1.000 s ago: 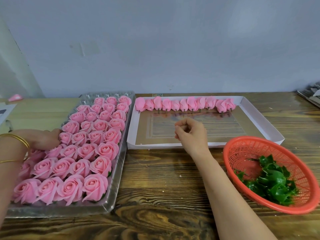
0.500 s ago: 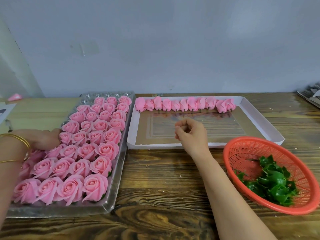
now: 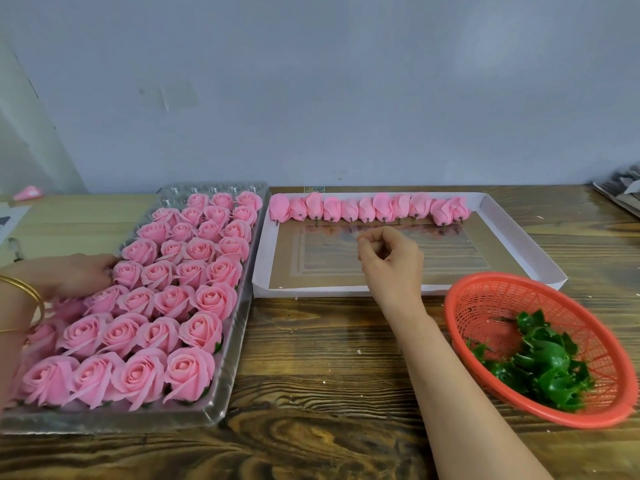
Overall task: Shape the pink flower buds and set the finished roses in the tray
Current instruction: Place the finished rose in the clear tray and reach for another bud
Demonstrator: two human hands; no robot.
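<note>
Pink flower buds stand in one row along the far wall of the shallow white cardboard box.
Left of the box, finished pink roses fill the clear plastic tray. The left hand rests on the roses farthest from the box, grip undeterminable. The right hand hovers over the box, fingers curled, nothing visible in it. The red plastic mesh basket of green leaf pieces sits at the box's near right corner on the wooden desk.

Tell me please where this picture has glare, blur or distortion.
Head view: the light is soft and even, shadows faint; the glossy floor of the white box mirrors the pink buds; the clear tray glints at its far end; the red basket is smeared at its lower right rim; the wide lens stretches the corners.
</note>
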